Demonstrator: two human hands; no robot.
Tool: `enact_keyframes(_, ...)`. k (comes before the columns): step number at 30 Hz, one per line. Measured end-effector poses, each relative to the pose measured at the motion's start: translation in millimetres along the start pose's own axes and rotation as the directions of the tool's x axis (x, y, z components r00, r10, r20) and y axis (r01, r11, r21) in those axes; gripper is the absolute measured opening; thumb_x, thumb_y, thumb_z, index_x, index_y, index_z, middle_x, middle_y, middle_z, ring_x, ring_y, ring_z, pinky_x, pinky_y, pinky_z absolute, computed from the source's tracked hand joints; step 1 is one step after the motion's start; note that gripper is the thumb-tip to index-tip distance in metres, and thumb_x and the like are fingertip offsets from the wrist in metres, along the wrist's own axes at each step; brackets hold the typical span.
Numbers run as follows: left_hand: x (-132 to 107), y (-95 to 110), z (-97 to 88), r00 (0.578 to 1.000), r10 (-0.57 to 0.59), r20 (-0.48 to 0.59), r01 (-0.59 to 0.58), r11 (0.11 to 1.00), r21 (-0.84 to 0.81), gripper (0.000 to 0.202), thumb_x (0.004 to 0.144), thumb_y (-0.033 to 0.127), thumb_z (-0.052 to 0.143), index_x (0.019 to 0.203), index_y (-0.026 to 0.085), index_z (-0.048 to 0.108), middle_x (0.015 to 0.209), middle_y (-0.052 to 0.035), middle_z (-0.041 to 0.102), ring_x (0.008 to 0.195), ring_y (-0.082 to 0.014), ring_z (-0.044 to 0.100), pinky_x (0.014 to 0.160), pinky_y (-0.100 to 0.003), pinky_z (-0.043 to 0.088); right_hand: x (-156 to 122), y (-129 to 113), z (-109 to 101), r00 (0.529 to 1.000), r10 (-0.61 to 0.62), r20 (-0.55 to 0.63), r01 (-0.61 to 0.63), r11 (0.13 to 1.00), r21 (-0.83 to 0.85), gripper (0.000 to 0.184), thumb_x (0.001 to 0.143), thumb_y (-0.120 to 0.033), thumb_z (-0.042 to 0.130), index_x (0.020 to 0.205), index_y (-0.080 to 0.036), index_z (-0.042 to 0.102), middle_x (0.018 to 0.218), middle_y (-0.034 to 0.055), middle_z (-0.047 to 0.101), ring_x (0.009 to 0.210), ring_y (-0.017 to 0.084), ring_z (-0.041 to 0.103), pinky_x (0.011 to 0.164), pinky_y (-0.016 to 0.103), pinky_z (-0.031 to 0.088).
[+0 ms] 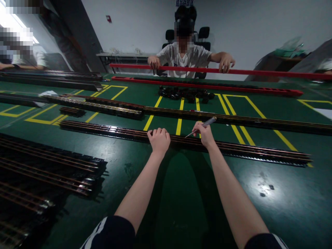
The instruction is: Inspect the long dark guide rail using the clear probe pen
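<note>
A long black rail with copper-coloured strips [124,134] lies across the table in front of me, tilted slightly down to the right. My left hand [159,141] grips it near its middle, fingers curled over the far edge. In my right hand [204,134] is a slim screwdriver [209,121] with a greyish translucent handle. Its thin metal shaft slants down to the left, and the tip is at the rail between my hands. Whether the tip touches a strip or sits in a slot is too small to tell.
More strip-lined rails [52,162] are stacked at left. Another long rail [246,121] runs behind mine. Small black parts [186,93] are heaped farther back, before a red channel [233,88]. Opposite, a person holds a red bar [186,69]. Two dark bits [271,187] lie at right.
</note>
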State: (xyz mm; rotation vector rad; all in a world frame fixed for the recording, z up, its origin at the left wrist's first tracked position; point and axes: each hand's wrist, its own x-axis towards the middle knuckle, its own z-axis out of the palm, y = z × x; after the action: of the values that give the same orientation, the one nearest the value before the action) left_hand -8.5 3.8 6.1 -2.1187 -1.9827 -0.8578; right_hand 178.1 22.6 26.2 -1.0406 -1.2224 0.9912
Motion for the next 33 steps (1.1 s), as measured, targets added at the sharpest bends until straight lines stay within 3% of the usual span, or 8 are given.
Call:
enact_keyframes(6, -4, 4, -0.6, 0.992, 0.125, 0.016, -0.125, 0.992, 0.001, 0.029, 0.089, 0.023, 0.037, 0.09, 0.021, 0.066, 0.095, -0.0074, 0.069, 0.093, -0.0242, 0.058, 0.101, -0.047, 0.025, 1, 2, -1, 1.0, -0.006, 0.008, 0.006, 1.0, -0.013, 0.019, 0.064, -0.022, 0.052, 0.046, -0.019, 0.053, 0.041, -0.0033, 0.048, 0.039, 0.009, 0.045, 0.043, 0.023, 0.037)
enact_keyframes(12, -10, 17, -3.0, 0.955, 0.288, 0.076, -0.286, 0.957, -0.041, 0.032, 0.09, 0.024, 0.035, 0.091, 0.019, 0.066, 0.095, -0.0082, 0.069, 0.092, -0.0228, 0.059, 0.098, -0.044, 0.03, 1, 2, -1, 1.0, -0.005, -0.003, 0.005, 1.0, -0.028, 0.019, 0.063, -0.023, 0.052, 0.044, -0.02, 0.053, 0.041, -0.003, 0.049, 0.039, 0.009, 0.045, 0.043, 0.023, 0.037)
enact_keyframes(25, -9, 17, 1.4, 0.95, 0.298, 0.092, -0.3, 0.954, 0.011, 0.038, 0.094, 0.028, 0.03, 0.092, 0.018, 0.066, 0.094, -0.0079, 0.069, 0.09, -0.0229, 0.058, 0.088, -0.041, 0.033, 0, 1, -2, 0.992, -0.041, -0.122, 0.038, 0.999, -0.028, 0.02, 0.06, -0.022, 0.047, 0.04, -0.02, 0.049, 0.038, -0.003, 0.042, 0.037, 0.008, 0.038, 0.038, 0.021, 0.029)
enact_keyframes(33, -9, 18, 0.1, 0.952, 0.291, 0.092, -0.292, 0.956, -0.002, 0.037, 0.093, 0.027, 0.032, 0.09, 0.019, 0.067, 0.093, -0.0075, 0.069, 0.089, -0.0225, 0.058, 0.088, -0.041, 0.034, 1, 2, -1, 0.995, -0.036, -0.091, 0.035, 0.999, -0.017, 0.02, 0.06, -0.022, 0.048, 0.041, -0.02, 0.049, 0.039, -0.0034, 0.041, 0.037, 0.008, 0.038, 0.039, 0.021, 0.03)
